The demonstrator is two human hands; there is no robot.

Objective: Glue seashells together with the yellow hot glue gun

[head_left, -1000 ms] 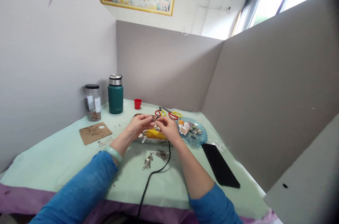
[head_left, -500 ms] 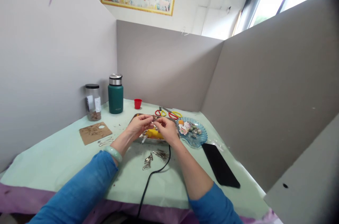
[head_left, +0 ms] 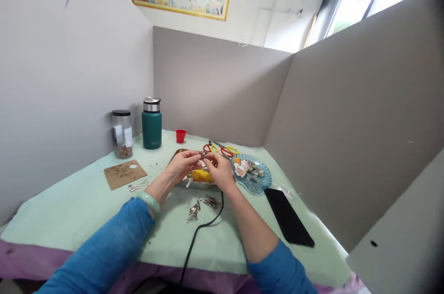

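Note:
My left hand [head_left: 183,165] and my right hand [head_left: 219,169] meet above a metal tray [head_left: 177,152]. Between their fingertips is a small brownish piece [head_left: 203,155], pinched from both sides; its details are too small to tell. Below the hands a yellow glue gun [head_left: 201,176] lies in the tray, partly covered by them. A black cord [head_left: 197,229] runs from the tray toward the front edge. Several metal clips [head_left: 194,211] lie on the cloth in front of the tray.
A blue plate [head_left: 262,185] with small flowers stands right of the tray, near a black phone [head_left: 289,217]. Scissors [head_left: 227,150] and a red cup [head_left: 180,136] are behind. At the left are a green bottle [head_left: 151,129], a jar [head_left: 122,136] and a brown card [head_left: 123,176].
The fingers of both hands have shifted very slightly around the small piece, which shows a little more between them. Everything else looks unmoved.

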